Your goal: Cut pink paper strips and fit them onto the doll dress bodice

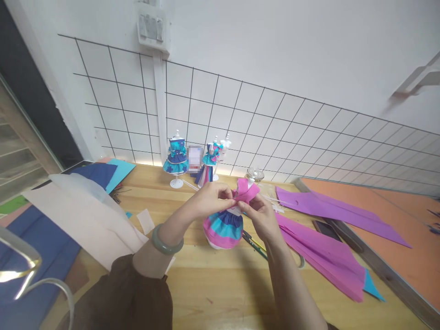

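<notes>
Small dress form (251,183) upright on wooden table (202,284), in striped navy, turquoise and pink skirt (225,227), pink bodice strip (245,191) crossed over its chest, pinched in the closed fingertips of left hand (218,198) and right hand (263,214); clear round container (255,174) behind, contents unclear

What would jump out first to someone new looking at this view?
Probably the miniature dress form at center, its pink bodice pinched between the left hand and right hand. Next, the vivid pink fabric and purple fabric spread on the right.
</notes>
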Action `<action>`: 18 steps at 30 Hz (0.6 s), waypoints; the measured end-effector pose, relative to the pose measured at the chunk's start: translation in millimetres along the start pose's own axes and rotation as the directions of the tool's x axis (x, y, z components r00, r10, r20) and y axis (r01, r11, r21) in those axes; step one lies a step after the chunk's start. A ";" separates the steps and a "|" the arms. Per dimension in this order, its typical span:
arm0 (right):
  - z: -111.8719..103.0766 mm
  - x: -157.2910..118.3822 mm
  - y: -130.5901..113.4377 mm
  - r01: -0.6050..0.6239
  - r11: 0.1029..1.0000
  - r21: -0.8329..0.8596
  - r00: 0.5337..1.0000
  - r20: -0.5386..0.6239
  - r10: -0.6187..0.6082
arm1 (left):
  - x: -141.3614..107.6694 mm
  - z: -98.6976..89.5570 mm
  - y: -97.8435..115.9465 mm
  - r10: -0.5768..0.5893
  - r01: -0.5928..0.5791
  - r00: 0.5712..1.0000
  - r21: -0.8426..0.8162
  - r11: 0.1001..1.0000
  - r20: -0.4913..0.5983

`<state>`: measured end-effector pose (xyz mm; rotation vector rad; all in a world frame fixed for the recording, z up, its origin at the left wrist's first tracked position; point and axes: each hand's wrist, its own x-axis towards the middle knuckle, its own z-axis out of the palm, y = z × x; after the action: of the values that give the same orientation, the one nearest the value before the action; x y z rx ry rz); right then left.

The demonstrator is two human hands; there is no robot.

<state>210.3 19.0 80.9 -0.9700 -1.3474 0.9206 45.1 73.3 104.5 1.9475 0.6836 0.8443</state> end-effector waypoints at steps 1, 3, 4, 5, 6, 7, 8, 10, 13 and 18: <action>0.1 0.1 0.3 0.002 1.000 -0.005 1.000 0.000 -0.002 | 0.1 -0.4 -0.7 0.000 0.000 1.000 -0.016 1.000 0.010; 0.4 0.3 0.8 0.000 1.000 -0.020 1.000 -0.008 0.000 | 0.2 -1.1 -1.0 0.009 -0.007 1.000 -0.072 0.997 0.029; 0.6 0.4 0.8 -0.003 1.000 -0.026 1.000 -0.015 0.002 | 0.2 -1.4 -0.6 0.020 -0.016 0.999 -0.108 0.994 0.033; 1.0 0.4 0.7 -0.005 1.000 -0.029 1.000 -0.022 0.004 | 0.2 -1.7 -0.1 0.029 -0.025 0.999 -0.140 0.990 0.032; 1.6 0.4 0.3 -0.002 1.000 -0.028 1.000 -0.028 0.001 | 0.1 -1.9 0.6 0.037 -0.032 0.999 -0.162 0.986 0.026; 2.4 0.4 -0.2 0.004 1.000 -0.024 1.000 -0.031 -0.004 | 0.0 -2.0 1.3 0.041 -0.037 0.999 -0.169 0.985 0.019; 3.5 0.2 -0.9 0.012 1.000 -0.021 0.999 -0.031 -0.013 | -0.2 -2.0 1.9 0.039 -0.037 0.999 -0.159 0.987 0.013; 6.6 -0.2 -2.4 0.031 0.999 -0.017 0.999 -0.036 -0.031 | -0.4 -1.3 2.6 0.024 -0.024 1.000 -0.110 0.994 0.006; 13.0 -0.9 -3.2 0.061 0.998 -0.026 0.997 -0.056 -0.062 | 0.2 1.8 1.9 0.011 -0.012 0.999 -0.016 1.000 -0.049; 22.1 -0.3 1.3 0.090 0.996 0.000 0.994 -0.065 -0.090 | 2.9 6.1 -2.6 0.017 -0.007 0.986 0.063 0.998 -0.167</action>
<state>188.3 19.8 79.3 -0.9216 -1.3241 0.8160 51.3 73.5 100.7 1.9528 0.8060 1.0137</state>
